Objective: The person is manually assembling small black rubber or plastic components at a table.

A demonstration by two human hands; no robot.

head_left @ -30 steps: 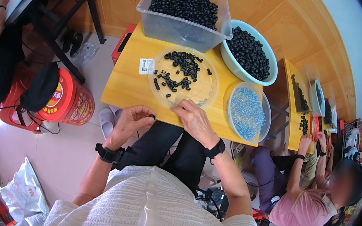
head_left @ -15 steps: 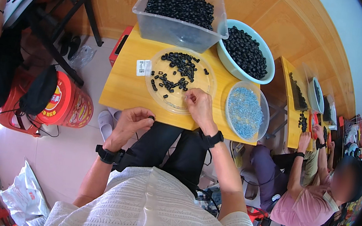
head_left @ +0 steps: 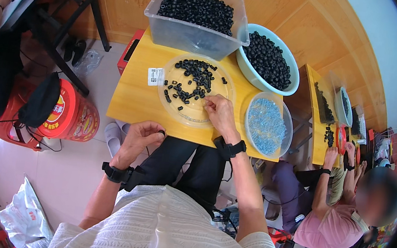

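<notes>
Your right hand (head_left: 217, 112) is out over the centre of the frame, fingers curled narrow and tips down on the near rim of the shallow clear round plastic tray (head_left: 187, 115), right beside the scatter of small black ring-shaped parts (head_left: 191, 80) lying in it. Whether a ring is pinched under those fingertips I cannot tell; the knuckles hide it.

Your left hand (head_left: 140, 139) sits lower, just off the near edge of the yellow wooden table top (head_left: 134, 100), above your lap. It is cupped loosely, thumb and fingers closed on one small black ring (head_left: 161, 132) at the fingertips. Held low and close like that, it looks parked as the receiving hand while the right one picks.

The stock is ranged behind the tray, toward the upper middle of the frame: a clear rectangular plastic tub (head_left: 190, 35) heaped with black rings, and to its right a pale blue round basin (head_left: 283, 87) also full of them. To the right of the tray is a clear round dish of small light-blue pieces (head_left: 266, 125), an easy reach for your right hand.

At the left of the frame stands a red round tin drum (head_left: 71, 117) on the floor. At the lower right another person in a pink top (head_left: 328, 226) works at a neighbouring yellow table.
</notes>
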